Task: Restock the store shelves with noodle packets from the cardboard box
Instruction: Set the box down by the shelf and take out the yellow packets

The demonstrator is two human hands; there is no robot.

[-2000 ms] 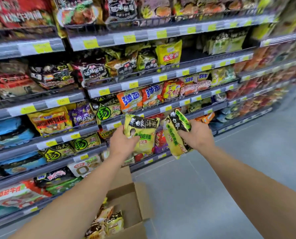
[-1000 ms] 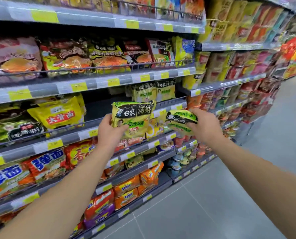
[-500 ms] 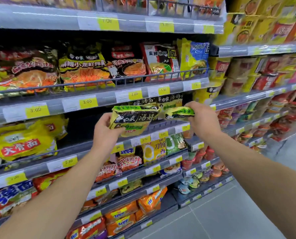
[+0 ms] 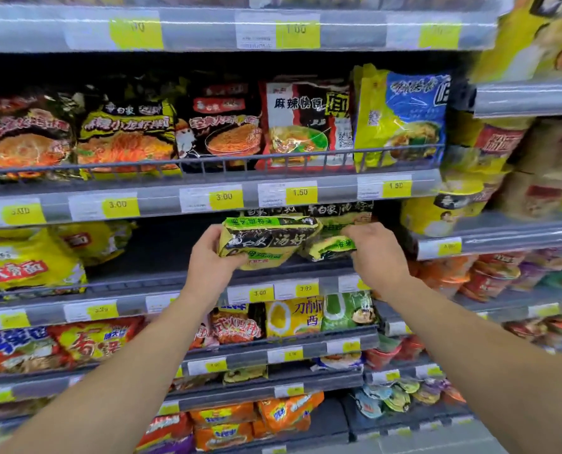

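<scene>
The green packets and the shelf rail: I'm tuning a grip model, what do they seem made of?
Left packet and right packet: likely thin glossy plastic film; both crinkle and glint in the left hand and right hand. Rail: probably grey-coated metal wire, thin straight bars.

2 bare forearms reach in from the bottom corners, no sleeves showing. The left hand (image 4: 209, 268) and right hand (image 4: 376, 253) wear no gloves, rings, watch or wristband.

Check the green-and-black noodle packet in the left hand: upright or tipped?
Tipped. The green-and-black noodle packet lies nearly flat, top edge toward the shelf, gripped by the left hand above the grey shelf edge.
</scene>
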